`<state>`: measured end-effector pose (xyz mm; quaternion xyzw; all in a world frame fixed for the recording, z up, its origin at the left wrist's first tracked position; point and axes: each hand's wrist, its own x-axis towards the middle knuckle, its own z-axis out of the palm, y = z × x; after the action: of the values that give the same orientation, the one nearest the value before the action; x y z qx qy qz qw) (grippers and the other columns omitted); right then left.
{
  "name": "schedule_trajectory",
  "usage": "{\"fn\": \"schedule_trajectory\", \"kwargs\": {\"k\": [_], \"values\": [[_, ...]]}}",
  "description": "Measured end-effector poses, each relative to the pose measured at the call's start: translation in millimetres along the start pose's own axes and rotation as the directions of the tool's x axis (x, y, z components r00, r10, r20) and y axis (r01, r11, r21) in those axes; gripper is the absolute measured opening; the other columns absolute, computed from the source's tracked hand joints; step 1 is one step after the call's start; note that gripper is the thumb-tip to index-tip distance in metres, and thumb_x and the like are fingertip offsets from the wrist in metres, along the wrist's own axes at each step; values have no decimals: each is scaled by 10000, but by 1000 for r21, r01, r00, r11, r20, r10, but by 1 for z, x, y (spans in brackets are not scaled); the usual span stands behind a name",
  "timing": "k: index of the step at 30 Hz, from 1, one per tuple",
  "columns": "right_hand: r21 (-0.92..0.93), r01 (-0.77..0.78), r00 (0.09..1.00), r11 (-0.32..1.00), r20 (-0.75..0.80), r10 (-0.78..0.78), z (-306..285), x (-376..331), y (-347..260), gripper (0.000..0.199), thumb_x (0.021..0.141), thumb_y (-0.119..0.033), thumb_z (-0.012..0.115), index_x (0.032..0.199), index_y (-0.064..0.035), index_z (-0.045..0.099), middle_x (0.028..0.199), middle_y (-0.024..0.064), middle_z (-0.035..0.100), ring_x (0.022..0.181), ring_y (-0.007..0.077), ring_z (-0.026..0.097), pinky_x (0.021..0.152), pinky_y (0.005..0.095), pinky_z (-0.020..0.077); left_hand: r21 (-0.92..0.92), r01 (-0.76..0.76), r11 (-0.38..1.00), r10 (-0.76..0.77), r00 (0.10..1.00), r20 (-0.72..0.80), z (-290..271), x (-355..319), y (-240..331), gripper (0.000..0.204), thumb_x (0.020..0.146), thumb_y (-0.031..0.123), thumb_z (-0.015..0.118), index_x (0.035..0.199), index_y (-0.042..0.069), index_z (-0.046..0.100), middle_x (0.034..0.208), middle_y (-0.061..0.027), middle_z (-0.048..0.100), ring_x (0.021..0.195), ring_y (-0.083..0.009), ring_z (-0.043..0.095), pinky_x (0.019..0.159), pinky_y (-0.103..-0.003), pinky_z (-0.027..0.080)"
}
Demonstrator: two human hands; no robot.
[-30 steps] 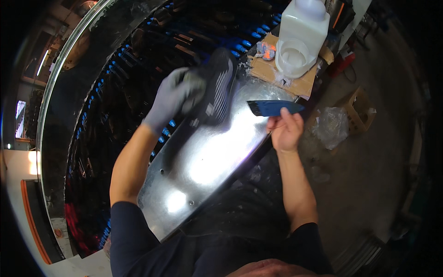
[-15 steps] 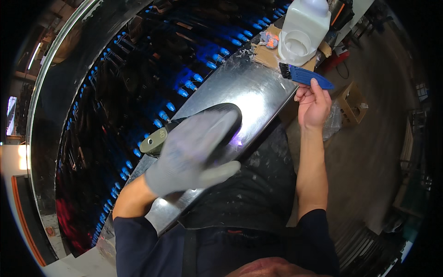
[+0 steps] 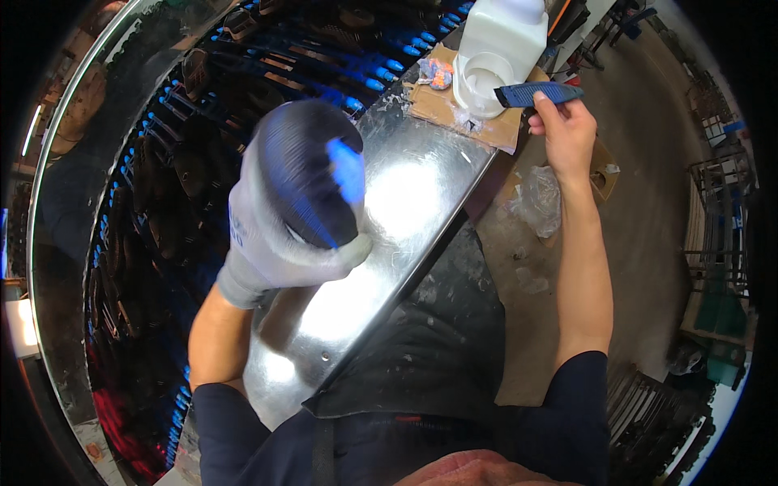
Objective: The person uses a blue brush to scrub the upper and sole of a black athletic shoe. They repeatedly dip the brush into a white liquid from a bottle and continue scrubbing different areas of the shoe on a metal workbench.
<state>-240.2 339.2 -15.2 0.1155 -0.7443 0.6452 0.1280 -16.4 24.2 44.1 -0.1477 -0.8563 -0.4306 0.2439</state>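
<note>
Gloved left hand [image 3: 261, 247] has a solid grip on the shoe [image 3: 298, 166] over the worktop's [image 3: 405, 190] left edge; bare right hand [image 3: 566, 134]'s pinching the brush [image 3: 543, 94] by the jug [image 3: 509, 40], far end.

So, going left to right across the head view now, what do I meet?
Curved metal rim → gloved left hand holding a dark shoe → crumpled orange-and-blue wad → white plastic jug → bare right hand holding a blue-handled brush.

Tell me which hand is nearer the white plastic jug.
Right. The right hand, holding a blue brush, is just below and right of the jug; the left hand, holding a dark shoe, is farther down-left.
</note>
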Motion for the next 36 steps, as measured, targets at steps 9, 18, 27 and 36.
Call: {"fn": "schedule_trajectory", "kwargs": {"k": [9,18,27,36], "values": [[-654,334,926,679,362,-107,31,65,-10,307,910,-285,725,966,17,720,801,199,706,781,424,687,737,477,541,188,-180,966,192,980,-46,46,-72,-48,1143,690,423,989,1581,12,404,1474,-305,545,1354,-496,552,1116,-614,439],[-535,-26,935,844,285,209,30,83,3,280,929,-241,766,957,37,744,770,101,728,702,171,718,639,329,559,214,-38,976,40,999,-3,27,-128,-47,1175,700,393,1001,1583,-29,352,1485,-358,518,1363,-512,566,1134,-561,481],[158,-414,898,896,232,374,2,64,40,264,963,-176,785,1030,59,684,948,145,745,798,201,745,702,294,630,245,-105,964,114,993,-23,26,-142,-55,947,729,174,970,1496,-34,454,1359,-342,614,1271,-499,642,1080,-587,518],[395,-600,782,696,471,407,-10,-9,67,193,1007,-146,709,1034,45,693,899,155,757,765,188,753,687,289,650,52,199,979,-205,964,167,18,-174,-99,796,954,356,745,1562,-9,382,1571,-281,472,1427,-378,520,1212,-454,380]]}}
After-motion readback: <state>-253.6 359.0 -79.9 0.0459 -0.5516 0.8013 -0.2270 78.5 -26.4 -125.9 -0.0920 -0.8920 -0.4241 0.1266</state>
